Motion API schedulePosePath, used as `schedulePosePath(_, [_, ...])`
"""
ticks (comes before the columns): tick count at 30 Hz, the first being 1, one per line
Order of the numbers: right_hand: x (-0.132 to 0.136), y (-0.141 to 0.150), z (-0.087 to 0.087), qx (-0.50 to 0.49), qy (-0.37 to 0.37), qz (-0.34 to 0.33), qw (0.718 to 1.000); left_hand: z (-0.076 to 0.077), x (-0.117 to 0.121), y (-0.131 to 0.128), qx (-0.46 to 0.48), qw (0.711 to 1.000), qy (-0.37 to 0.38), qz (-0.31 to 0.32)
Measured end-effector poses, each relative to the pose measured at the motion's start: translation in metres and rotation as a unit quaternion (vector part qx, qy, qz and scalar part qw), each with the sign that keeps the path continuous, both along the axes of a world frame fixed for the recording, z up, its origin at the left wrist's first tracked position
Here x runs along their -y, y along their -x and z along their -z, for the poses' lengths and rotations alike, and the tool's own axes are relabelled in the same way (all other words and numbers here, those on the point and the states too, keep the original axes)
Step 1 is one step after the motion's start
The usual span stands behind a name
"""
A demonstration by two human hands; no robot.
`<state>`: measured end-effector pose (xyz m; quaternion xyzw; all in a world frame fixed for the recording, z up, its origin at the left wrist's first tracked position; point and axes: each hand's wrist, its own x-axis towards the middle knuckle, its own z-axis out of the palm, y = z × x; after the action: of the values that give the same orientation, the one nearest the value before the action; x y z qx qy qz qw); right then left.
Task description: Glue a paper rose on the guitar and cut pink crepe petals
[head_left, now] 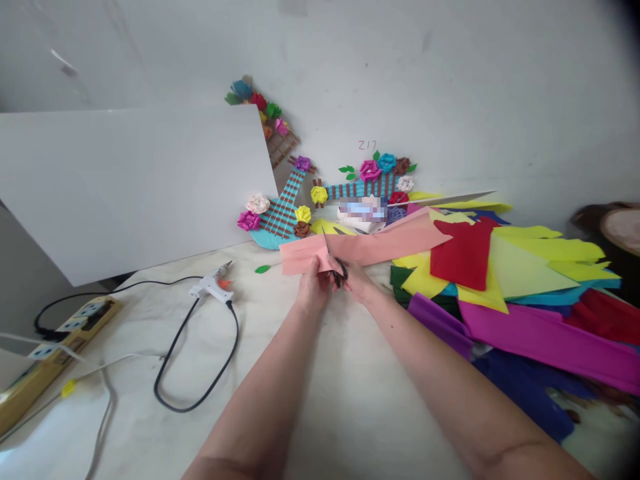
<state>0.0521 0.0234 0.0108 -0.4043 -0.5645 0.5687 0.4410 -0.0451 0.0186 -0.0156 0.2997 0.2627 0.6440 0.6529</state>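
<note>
Near the white packet (367, 225), the left hand (313, 285) pinches peach sheet (380, 245); the right hand (357, 280) clasps scissors (341, 269).

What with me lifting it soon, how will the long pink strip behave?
The pink strip looks thin, so probably light. Held near one end by the left hand, it may droop, since its far end seems to rest on the colored sheets.

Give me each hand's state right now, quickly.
Left hand: closed, holding the salmon-pink strip near one end.
Right hand: closed on the black-handled scissors.
</note>
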Motion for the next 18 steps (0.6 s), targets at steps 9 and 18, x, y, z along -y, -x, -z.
schedulePosePath(9, [-0.007, 0.000, 0.011, -0.025, -0.032, -0.002, 0.999, -0.002, 0.002, -0.001, -0.020, 0.999, -0.035, -0.012])
schedulePosePath(18, [-0.006, 0.004, 0.011, 0.001, -0.052, 0.031, 0.998, 0.000, -0.001, 0.000, -0.041, 0.999, -0.018, 0.001])
